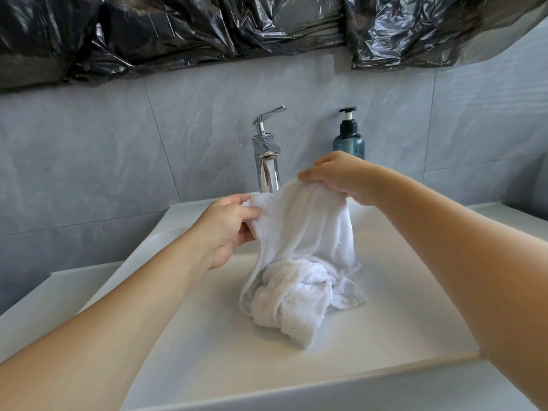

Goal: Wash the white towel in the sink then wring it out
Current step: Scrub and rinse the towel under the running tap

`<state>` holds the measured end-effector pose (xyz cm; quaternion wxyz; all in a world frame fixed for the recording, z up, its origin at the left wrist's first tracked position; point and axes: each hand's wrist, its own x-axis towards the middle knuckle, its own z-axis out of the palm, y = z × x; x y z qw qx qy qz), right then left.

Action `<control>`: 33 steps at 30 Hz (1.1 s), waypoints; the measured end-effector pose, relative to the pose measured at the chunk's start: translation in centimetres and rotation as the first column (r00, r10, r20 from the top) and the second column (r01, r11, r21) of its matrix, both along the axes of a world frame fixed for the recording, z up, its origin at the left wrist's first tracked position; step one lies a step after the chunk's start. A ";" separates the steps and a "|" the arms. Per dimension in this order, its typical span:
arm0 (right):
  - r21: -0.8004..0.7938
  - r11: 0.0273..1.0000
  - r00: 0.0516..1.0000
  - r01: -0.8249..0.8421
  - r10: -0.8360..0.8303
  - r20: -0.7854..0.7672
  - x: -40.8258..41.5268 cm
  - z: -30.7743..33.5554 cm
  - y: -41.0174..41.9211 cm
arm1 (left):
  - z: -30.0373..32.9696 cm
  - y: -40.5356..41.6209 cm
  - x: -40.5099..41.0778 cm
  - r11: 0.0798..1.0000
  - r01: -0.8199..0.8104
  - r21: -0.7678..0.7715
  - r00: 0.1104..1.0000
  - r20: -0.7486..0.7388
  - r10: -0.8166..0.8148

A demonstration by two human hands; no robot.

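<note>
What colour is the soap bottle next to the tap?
The pump bottle is see-through dark blue-grey with a black pump top, seen best in the head view.

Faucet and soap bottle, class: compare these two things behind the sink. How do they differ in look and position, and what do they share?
The faucet is shiny chrome metal; the soap bottle is dark translucent blue with a black pump. The faucet stands behind the middle of the sink, the soap bottle further right. The right hand hides the soap bottle's base; the faucet's base is hidden by the towel. Both stand upright against the grey tiled wall.
</note>
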<state>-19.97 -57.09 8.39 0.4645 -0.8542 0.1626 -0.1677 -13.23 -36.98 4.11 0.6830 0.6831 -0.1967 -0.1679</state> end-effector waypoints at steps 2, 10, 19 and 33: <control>-0.052 0.998 0.999 -0.023 0.021 -0.031 0.0 0.3 0.2 | 0.1 0.0 0.0 0.999 -0.042 -0.031 0.999 -0.004 0.041; -0.277 0.932 0.932 -0.235 0.135 -0.337 -1.6 0.8 0.9 | 0.1 0.0 0.0 0.985 -0.149 -0.082 0.988 0.018 0.151; -0.518 0.852 0.981 -0.082 -0.023 -0.193 -0.3 0.5 0.8 | 0.1 -0.2 -0.4 0.993 -0.114 -0.034 0.988 0.098 0.117; -0.014 0.997 0.992 0.074 -0.075 -0.100 -0.5 0.6 1.5 | 0.6 -0.2 -1.1 0.998 0.062 -0.019 0.970 0.236 -0.056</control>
